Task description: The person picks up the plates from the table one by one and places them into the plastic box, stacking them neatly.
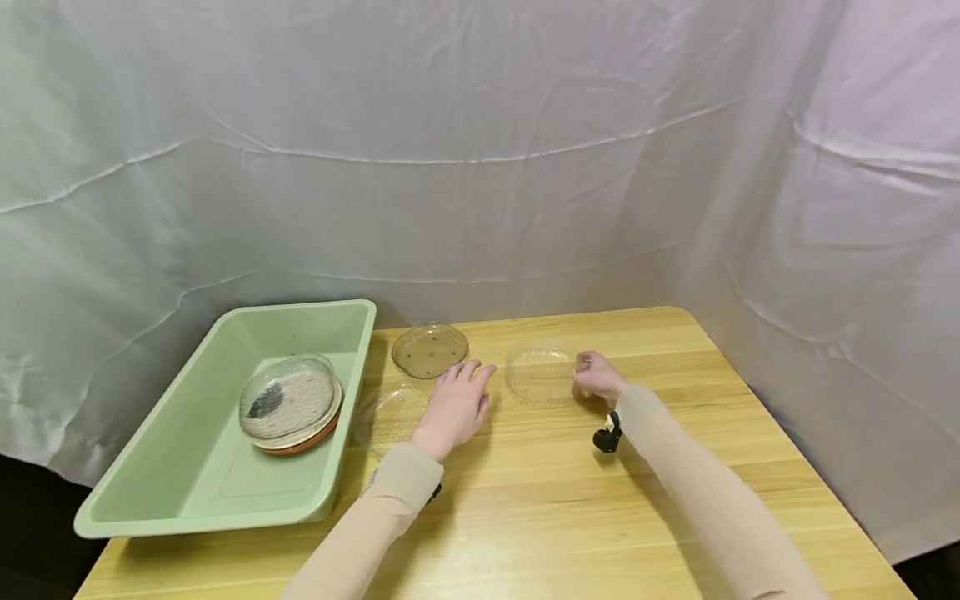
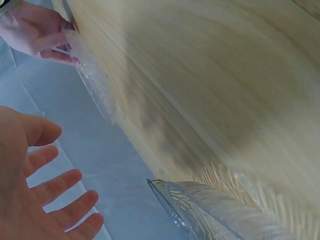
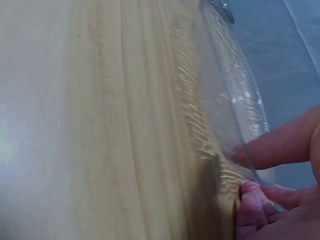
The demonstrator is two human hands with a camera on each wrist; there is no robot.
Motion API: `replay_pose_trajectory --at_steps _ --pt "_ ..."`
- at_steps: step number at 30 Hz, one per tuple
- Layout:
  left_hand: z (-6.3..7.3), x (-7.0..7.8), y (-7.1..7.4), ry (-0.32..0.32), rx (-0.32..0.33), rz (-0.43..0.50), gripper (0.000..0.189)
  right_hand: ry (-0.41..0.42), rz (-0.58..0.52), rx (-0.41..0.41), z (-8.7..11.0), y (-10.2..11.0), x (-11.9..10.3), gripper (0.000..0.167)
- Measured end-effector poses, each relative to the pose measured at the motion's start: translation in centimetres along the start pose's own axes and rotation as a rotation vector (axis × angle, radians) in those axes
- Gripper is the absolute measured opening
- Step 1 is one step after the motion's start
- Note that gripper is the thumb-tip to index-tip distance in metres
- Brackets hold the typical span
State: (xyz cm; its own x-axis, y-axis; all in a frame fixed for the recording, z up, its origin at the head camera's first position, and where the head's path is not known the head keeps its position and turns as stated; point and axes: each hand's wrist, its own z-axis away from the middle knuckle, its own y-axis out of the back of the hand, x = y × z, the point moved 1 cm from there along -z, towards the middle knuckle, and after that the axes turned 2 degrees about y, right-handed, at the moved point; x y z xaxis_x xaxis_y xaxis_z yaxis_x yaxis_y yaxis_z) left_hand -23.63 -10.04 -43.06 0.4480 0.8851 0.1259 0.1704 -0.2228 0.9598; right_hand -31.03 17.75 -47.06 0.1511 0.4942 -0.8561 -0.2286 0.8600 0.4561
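My right hand [image 1: 600,377] pinches the right rim of a clear ribbed plate [image 1: 540,375] low over the table. In the right wrist view the thumb and fingers [image 3: 280,145] grip the edge of this see-through plate [image 3: 225,95]. The left hand [image 1: 457,404] hovers with spread fingers above the right edge of another clear ribbed plate [image 1: 392,417], part of which the hand hides. Its palm and fingers [image 2: 60,192] hold nothing in the left wrist view. Behind it lies a tinted glass plate [image 1: 429,352] with several dark spots.
On the left stands a green plastic basin [image 1: 217,496]. Inside it rests a stack with a clear plate [image 1: 288,396] on top, over a pale plate and an orange-brown one. The wooden table [image 1: 540,517] meets a grey curtain [image 1: 465,208] at the back and right.
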Motion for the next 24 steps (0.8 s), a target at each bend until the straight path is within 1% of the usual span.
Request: replay_pose_trajectory --at_steps 3,6,8,12,15,21,24 --pt "0.0 0.0 0.0 0.002 -0.003 0.0 0.044 0.002 0.027 -0.039 0.2 0.3 0.3 0.1" --pt "0.0 -0.1 -0.1 0.004 -0.005 -0.004 0.044 -0.002 0.038 -0.063 0.5 0.6 0.5 0.093" --pt "0.1 -0.1 -0.1 0.003 -0.003 -0.006 0.044 -0.007 0.047 -0.062 0.8 0.7 0.5 0.086" --pt "0.1 -0.1 0.0 -0.002 -0.002 -0.011 0.044 -0.027 0.031 -0.026 1.3 0.6 0.3 0.076" --pt "0.1 -0.1 0.0 -0.005 -0.01 -0.011 0.044 -0.035 0.046 0.009 1.4 0.2 0.3 0.069" --pt "0.1 -0.1 -0.2 -0.009 -0.006 -0.013 0.044 -0.021 0.125 0.08 1.1 -0.3 0.5 0.057" --pt "0.1 -0.1 -0.2 -0.005 -0.003 -0.015 0.044 -0.009 0.153 0.094 0.9 -0.5 0.5 0.052"
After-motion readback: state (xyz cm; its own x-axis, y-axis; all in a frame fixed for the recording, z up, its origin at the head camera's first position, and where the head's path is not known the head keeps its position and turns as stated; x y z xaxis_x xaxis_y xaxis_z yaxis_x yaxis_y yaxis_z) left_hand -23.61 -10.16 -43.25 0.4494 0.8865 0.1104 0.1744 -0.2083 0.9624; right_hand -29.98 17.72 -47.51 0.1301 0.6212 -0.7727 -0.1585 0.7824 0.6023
